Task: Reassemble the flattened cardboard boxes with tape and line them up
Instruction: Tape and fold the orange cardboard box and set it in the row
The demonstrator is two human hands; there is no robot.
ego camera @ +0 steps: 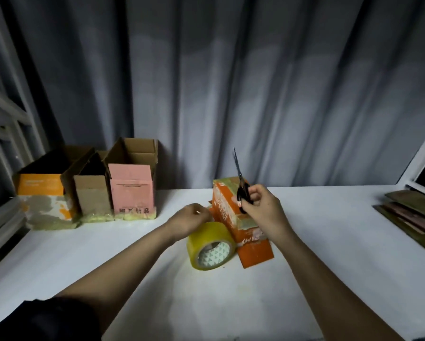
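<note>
An orange cardboard box point(227, 207) lies on its side in the middle of the white table point(329, 242), with tape over its upper end and a flap spread out toward me. A yellow tape roll point(210, 246) stands on edge against the box's left side. My right hand point(263, 207) grips black-handled scissors point(239, 178), blades pointing up above the box. My left hand point(190, 220) sits just above the roll with its fingers pinched together at the box's left edge; what they pinch is too small to tell.
Three assembled open boxes stand in a row at the back left: an orange one point(44, 188), a plain brown one point(92, 190) and a pink one point(131, 190). Flattened cardboard point(411, 217) is stacked at the right edge. A grey curtain hangs behind.
</note>
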